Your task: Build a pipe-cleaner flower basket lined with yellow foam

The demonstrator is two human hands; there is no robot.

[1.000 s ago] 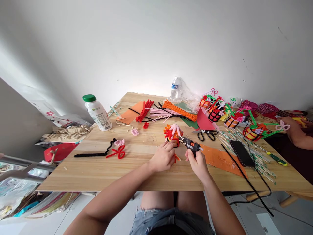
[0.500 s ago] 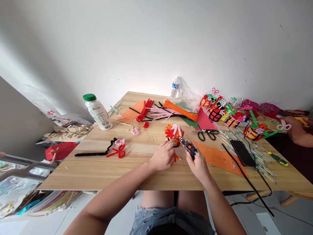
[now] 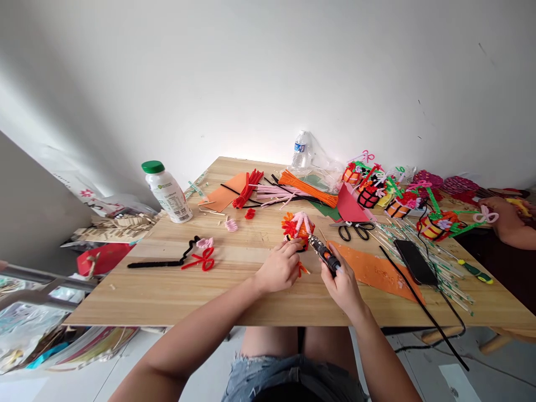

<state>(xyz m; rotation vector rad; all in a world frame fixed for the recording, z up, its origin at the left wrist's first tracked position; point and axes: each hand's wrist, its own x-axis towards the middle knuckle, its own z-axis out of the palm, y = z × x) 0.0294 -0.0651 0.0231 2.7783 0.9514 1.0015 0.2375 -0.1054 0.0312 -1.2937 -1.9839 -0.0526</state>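
Note:
My left hand (image 3: 281, 267) is closed on the near left side of a small pipe-cleaner flower basket (image 3: 302, 224), orange with pink and red flowers; its fingers partly hide the basket. In my right hand (image 3: 344, 283) is a dark glue gun (image 3: 323, 252), its speckled nozzle pointing up and left at the basket's right side. Whether the tip touches the basket I cannot tell. A small orange pipe-cleaner piece (image 3: 302, 270) lies beside my left fingers. Further left on the table are a red pipe-cleaner bow (image 3: 204, 259) and a bent black pipe cleaner (image 3: 157, 263).
Bundles of orange pipe cleaners (image 3: 307, 187) and red ones (image 3: 248, 188) lie at the back. Black scissors (image 3: 354, 230), orange felt (image 3: 377, 272), a phone (image 3: 415, 262) and several finished baskets (image 3: 402, 207) are rightward. A white bottle (image 3: 168, 192) stands left. Another person's hand (image 3: 508, 215) is far right.
The glue gun and my right hand have shifted very slightly to the right. My left hand stays on the basket, and the rest looks the same.

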